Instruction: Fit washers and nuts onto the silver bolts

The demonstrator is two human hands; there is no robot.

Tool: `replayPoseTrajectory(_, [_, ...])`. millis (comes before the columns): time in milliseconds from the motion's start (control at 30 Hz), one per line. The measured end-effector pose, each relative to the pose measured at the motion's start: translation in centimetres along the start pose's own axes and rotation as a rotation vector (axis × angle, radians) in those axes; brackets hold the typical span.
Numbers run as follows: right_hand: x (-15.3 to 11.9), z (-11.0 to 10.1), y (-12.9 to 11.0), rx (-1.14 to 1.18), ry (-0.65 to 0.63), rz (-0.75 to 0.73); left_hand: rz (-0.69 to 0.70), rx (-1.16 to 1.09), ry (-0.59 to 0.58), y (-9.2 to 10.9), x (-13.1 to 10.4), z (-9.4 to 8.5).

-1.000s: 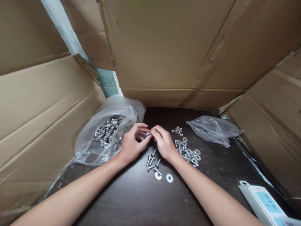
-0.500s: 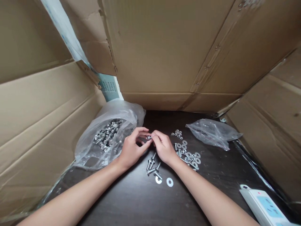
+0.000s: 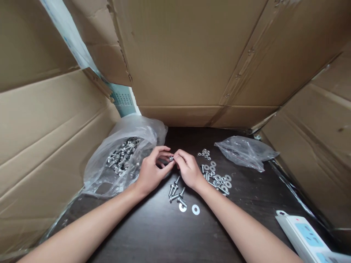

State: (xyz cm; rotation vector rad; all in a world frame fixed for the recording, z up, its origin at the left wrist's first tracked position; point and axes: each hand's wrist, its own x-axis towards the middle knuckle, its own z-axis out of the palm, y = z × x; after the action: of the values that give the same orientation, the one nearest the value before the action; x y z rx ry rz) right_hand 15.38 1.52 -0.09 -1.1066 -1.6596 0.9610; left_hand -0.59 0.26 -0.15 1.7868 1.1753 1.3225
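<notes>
Over the middle of the dark table, my left hand (image 3: 153, 168) and my right hand (image 3: 188, 168) meet at a small metal bolt (image 3: 171, 158). My right thumb and fingers pinch one end of it, partly hiding it. Curved around the other end are my left thumb and fingers. Whether a nut or washer is on this bolt is too small to tell. Below the hands lies a small group of bolts (image 3: 175, 191), with one flat washer (image 3: 195, 209) and another partly under a bolt. Beside my right wrist are more bolts and washers (image 3: 227, 178).
On the left, an open clear plastic bag (image 3: 94, 171) holds many bolts. Several nuts (image 3: 205, 153) lie behind my right hand, near a second plastic bag (image 3: 241, 151). A white power strip (image 3: 290, 226) sits at front right. Cardboard walls (image 3: 192, 54) enclose the table (image 3: 153, 233).
The whole view has shifted slightly, so everything appears a little further left and up. Both hands stay together at the bolt, with only slight finger movement.
</notes>
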Motion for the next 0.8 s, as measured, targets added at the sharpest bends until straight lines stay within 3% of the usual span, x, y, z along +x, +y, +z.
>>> replayPoseTrajectory(533, [0.09,-0.01,0.05,0.074,0.011,0.012,0.013,-0.05,0.037,-0.28,-0.15,0.13])
replayPoseTrajectory(800, [0.07,0.0,0.24,0.027,0.006,0.005,0.029,-0.012,-0.001,-0.07,-0.16,-0.01])
